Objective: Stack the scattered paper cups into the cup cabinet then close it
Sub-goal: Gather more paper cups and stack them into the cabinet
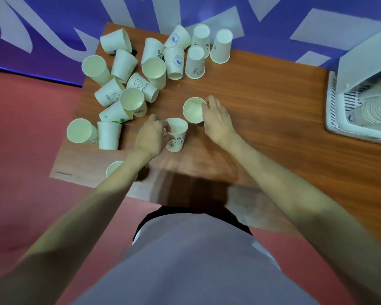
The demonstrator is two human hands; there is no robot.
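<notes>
We hold one cup in each hand, left (151, 134) gripping a cup (176, 134), right (217, 118) pinching another (193, 110); some cups sit stacked in the open cabinet (361, 69), many (128, 84) remain scattered.

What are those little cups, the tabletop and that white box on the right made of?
The cups look like thin matte paper: pale walls, printed cartoons, rolled rims. The tabletop shows reddish-brown wood grain with a soft sheen, probably laminate or veneer rather than solid wood, though I can't be sure. The white box seems moulded plastic: smooth, uniform white, with slotted vents along its side.
</notes>
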